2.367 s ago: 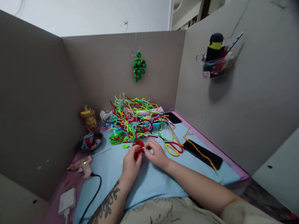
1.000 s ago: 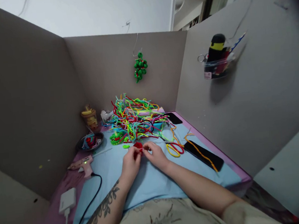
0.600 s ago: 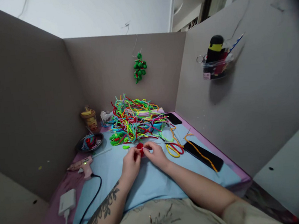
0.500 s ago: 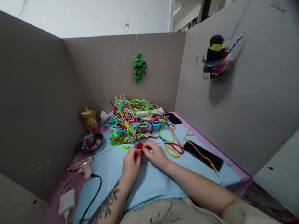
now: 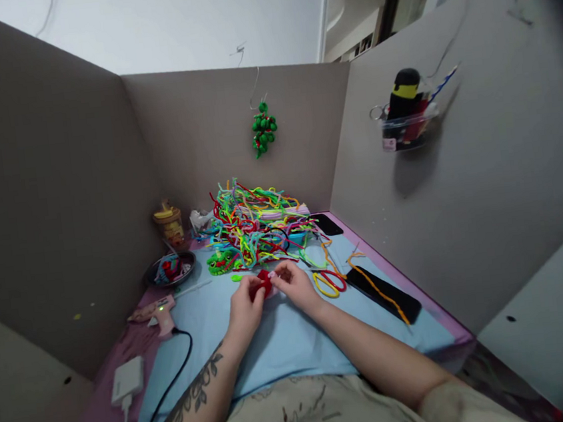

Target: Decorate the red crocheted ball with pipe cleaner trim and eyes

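Note:
Both hands meet over a light blue mat and pinch a small red pipe-cleaner piece between them. My left hand wraps its fingers round the left side of the piece. My right hand pinches the right side with thumb and fingertips. Just beyond the hands lies a big tangled pile of coloured pipe cleaners. A green pipe-cleaner figure sits at the pile's near left edge.
A pink glue gun with a black cord, a white plug adapter and a dark dish lie to the left. Red and yellow loops, a black phone and another lie to the right. Cardboard walls enclose the desk.
Both hands have kept hold of the red piece, working it and turning it slightly; they have shifted a little away from me towards the pile.

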Action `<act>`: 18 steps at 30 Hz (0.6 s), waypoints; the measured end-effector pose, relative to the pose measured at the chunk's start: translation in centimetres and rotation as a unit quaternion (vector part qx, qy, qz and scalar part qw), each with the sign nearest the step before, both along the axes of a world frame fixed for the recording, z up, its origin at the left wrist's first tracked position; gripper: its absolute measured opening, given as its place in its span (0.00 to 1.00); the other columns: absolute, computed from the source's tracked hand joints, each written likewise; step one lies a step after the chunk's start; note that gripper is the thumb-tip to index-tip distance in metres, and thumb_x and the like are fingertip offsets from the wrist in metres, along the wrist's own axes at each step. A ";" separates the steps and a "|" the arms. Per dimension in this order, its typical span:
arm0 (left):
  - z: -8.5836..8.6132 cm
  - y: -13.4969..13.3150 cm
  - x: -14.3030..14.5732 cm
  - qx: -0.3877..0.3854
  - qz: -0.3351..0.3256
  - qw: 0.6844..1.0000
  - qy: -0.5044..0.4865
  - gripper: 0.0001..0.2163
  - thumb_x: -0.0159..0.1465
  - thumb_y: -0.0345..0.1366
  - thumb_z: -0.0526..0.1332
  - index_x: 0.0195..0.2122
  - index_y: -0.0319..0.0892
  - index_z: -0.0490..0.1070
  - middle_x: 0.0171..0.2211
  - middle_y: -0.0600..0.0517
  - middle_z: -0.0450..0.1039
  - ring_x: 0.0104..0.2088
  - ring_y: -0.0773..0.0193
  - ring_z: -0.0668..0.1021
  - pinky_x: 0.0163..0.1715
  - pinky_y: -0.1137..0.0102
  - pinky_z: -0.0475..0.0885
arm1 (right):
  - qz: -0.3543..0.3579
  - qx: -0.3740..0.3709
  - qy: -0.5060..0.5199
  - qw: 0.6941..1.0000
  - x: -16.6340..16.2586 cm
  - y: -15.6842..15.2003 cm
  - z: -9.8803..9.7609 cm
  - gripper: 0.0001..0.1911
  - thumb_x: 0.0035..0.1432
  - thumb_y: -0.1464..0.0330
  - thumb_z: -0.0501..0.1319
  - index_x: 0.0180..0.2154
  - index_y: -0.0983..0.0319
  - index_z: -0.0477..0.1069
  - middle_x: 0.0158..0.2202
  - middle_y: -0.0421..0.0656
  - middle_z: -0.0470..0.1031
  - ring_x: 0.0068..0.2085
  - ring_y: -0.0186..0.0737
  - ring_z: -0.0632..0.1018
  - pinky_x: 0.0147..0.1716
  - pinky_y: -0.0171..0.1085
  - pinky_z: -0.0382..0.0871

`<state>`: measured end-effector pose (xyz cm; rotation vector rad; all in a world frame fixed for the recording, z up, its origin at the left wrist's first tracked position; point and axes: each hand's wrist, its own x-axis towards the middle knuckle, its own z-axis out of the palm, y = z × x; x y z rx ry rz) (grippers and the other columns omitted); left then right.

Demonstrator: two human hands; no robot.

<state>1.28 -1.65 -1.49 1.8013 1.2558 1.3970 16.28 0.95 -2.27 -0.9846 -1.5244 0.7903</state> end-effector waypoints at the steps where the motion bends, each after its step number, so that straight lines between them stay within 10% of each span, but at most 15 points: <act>1: 0.0 0.0 0.1 -0.003 -0.008 1.000 -0.008 0.05 0.57 0.32 0.57 0.35 0.42 0.66 0.32 0.52 0.73 0.32 0.65 0.76 0.35 0.70 0.71 | 0.007 -0.004 0.022 1.000 -0.1 0.0 0.0 0.09 0.52 0.63 0.61 0.32 0.60 0.64 0.26 0.37 0.67 0.26 0.33 0.68 0.27 0.32 0.64; 9: 0.2 -0.2 0.1 -0.032 -0.055 0.998 -0.026 0.21 0.57 0.31 0.58 0.52 0.43 0.61 0.37 0.49 0.76 0.37 0.62 0.78 0.40 0.66 0.72 | 0.010 0.056 -0.060 0.997 -0.4 -0.9 0.6 0.05 0.55 0.66 0.59 0.33 0.60 0.71 0.28 0.39 0.72 0.29 0.35 0.71 0.31 0.34 0.66; 18: 0.5 0.6 -0.6 -0.067 -0.014 0.982 -0.173 0.13 0.56 0.38 0.61 0.41 0.39 0.70 0.36 0.48 0.75 0.36 0.62 0.76 0.38 0.67 0.72 | 0.012 0.129 -0.046 0.990 0.3 -0.9 1.6 0.10 0.56 0.72 0.54 0.37 0.59 0.72 0.38 0.45 0.73 0.41 0.39 0.73 0.40 0.39 0.68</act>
